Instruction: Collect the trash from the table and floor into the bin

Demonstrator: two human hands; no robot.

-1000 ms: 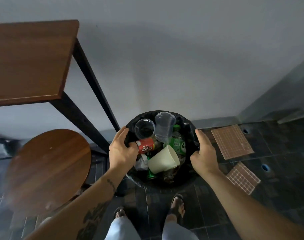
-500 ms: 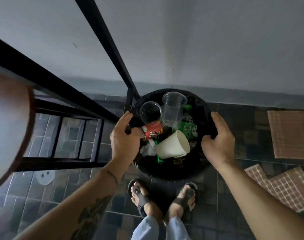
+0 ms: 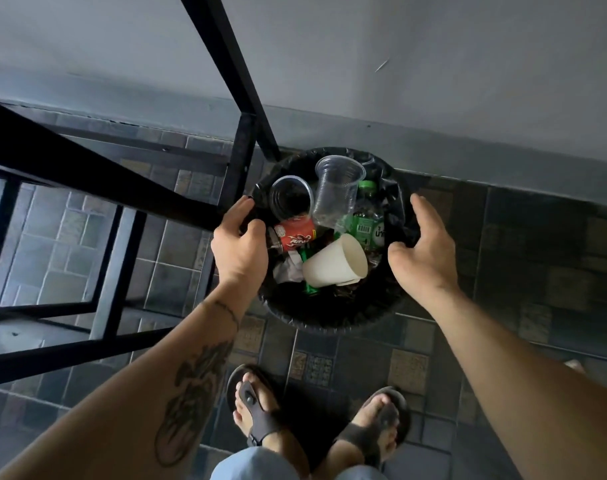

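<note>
A black bin lined with a black bag stands on the tiled floor by the wall, just in front of my feet. Inside lie two clear plastic cups, a red can, a green-labelled bottle, a white paper cup and crumpled paper. My left hand grips the bin's left rim, thumb inside and fingers over the edge. My right hand is at the right rim with its fingers spread and holds nothing.
A black metal table frame slants down right behind and to the left of the bin, with its lower bars on the left. The grey wall runs close behind the bin. My sandalled feet stand just in front.
The view has tilted down and the bin has sunk to the floor by the table leg. My right hand has loosened from the rim and spread its fingers; the left still grips.
</note>
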